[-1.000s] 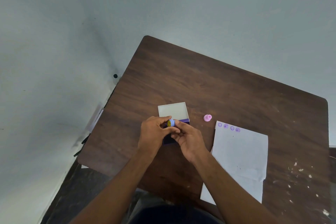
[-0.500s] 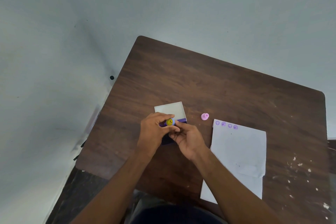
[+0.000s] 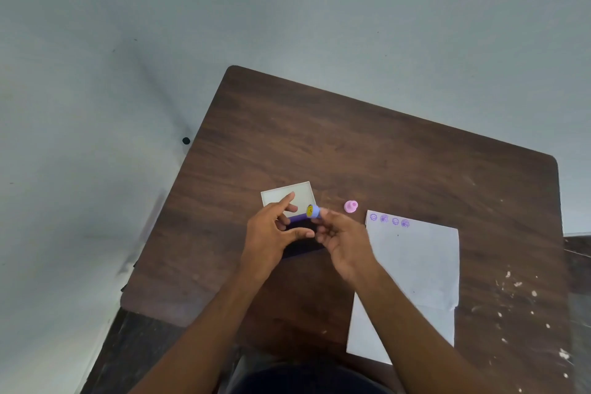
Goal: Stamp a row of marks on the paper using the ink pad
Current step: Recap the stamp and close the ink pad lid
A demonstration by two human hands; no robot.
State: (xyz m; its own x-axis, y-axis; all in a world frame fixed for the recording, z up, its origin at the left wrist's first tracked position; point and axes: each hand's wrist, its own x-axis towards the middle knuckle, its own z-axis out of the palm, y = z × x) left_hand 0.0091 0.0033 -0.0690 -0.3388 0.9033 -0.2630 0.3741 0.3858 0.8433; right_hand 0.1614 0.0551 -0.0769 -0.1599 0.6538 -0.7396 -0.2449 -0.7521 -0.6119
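My right hand (image 3: 341, 240) pinches a small blue stamp (image 3: 313, 211) with a yellow smiley cap, held just above the dark purple ink pad (image 3: 300, 245). The pad's white lid (image 3: 289, 197) stands open behind it. My left hand (image 3: 271, 233) hovers beside the pad with fingers spread and nothing in them. To the right lies the white paper (image 3: 412, 269), with several purple round marks (image 3: 388, 220) in a row along its top edge. The hands cover most of the pad.
A small pink stamp (image 3: 350, 206) sits on the brown wooden table (image 3: 367, 150) between the lid and the paper. White paint flecks (image 3: 515, 285) dot the table's right side. The table's left edge drops to a pale floor.
Both hands held the blue stamp together over the pad. Now my left hand has let go and opened, and my right hand alone holds the stamp, shifted slightly right.
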